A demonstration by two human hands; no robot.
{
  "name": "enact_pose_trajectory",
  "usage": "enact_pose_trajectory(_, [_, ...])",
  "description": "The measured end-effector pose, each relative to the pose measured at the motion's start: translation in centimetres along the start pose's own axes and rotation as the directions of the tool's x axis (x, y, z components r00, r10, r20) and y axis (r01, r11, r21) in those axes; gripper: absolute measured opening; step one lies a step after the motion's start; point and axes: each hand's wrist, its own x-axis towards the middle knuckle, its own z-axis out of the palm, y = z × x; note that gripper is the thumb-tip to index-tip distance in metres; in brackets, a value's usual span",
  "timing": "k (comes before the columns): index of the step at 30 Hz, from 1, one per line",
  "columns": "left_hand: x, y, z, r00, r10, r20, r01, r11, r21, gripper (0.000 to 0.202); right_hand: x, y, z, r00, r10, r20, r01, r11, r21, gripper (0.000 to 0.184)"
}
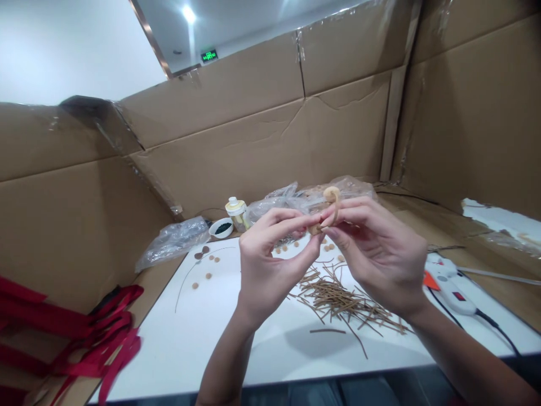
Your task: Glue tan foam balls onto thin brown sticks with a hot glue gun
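- The left hand's slender fingers (291, 217) are closing in a tight pinch on a small tan disc (315, 229), and the grip is leaving little surface showing; a slip could flick the disc away.
- The right hand's fingers (342, 211) are closing around a curled tan strip (333, 203) with a rounded end, holding it up just beside the disc. Squeezing too hard could crease or snap it.
- The left hand (270, 270) and right hand (376, 259) are hovering close together above the counter (253, 361), so any bump could knock the two pieces apart.
- A loose heap of thin brown sticks (333, 299) is lying under the right hand, where a dropped piece could get lost.
- More tan discs (209, 259) and a long, thin curved brown stem (186, 285) are lying to the left, within reach of a careless sleeve.
- A small white bowl of dark green granules (222, 228) is sitting near a white-capped bottle (235, 208), and an elbow could tip either one.
- A white corded tool with an orange tab (448, 287) is lying at the right, its black cord (494, 330) trailing where a wrist could snag it.
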Motion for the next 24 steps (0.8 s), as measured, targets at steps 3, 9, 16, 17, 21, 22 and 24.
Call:
enact_pose_trajectory(3, [0.1,0.2,0.1,1.000,0.023,-0.015,-0.023,1.000,0.004,0.031,0.1,-0.2,0.1,0.999,0.031,-0.020,-0.031,0.999,0.024,0.014])
enact_pose_trajectory(9, [0.2,0.4,0.5,0.997,0.053,-0.059,-0.058,0.994,-0.094,0.033,0.2,-0.8,0.3,0.992,0.102,-0.074,-0.093,0.989,0.115,0.011])
enact_pose_trajectory(16, [0.0,-0.4,0.8,0.980,0.152,-0.132,-0.160,0.986,-0.056,0.036,0.5,-1.1,0.5,0.990,0.092,-0.104,-0.083,0.992,0.092,0.012])
enact_pose_trajectory(17, [0.0,-0.5,0.8,0.977,0.163,-0.139,-0.170,0.984,-0.044,0.036,0.5,-1.1,0.6,0.990,0.091,-0.105,-0.082,0.993,0.089,0.012])
enact_pose_trajectory(21, [-0.2,-0.9,0.7,0.967,0.194,-0.168,-0.199,0.980,-0.012,0.037,0.5,-1.0,0.9,0.992,0.074,-0.101,-0.066,0.994,0.083,0.012])
enact_pose_trajectory(22, [-0.2,-1.0,0.6,0.964,0.204,-0.171,-0.208,0.978,-0.006,0.037,0.5,-1.1,1.0,0.992,0.071,-0.104,-0.063,0.995,0.081,0.012])
enact_pose_trajectory(24, [-0.3,-1.1,0.6,0.957,0.233,-0.171,-0.234,0.972,0.010,0.038,0.4,-1.1,1.2,0.992,0.070,-0.110,-0.062,0.995,0.074,0.014])
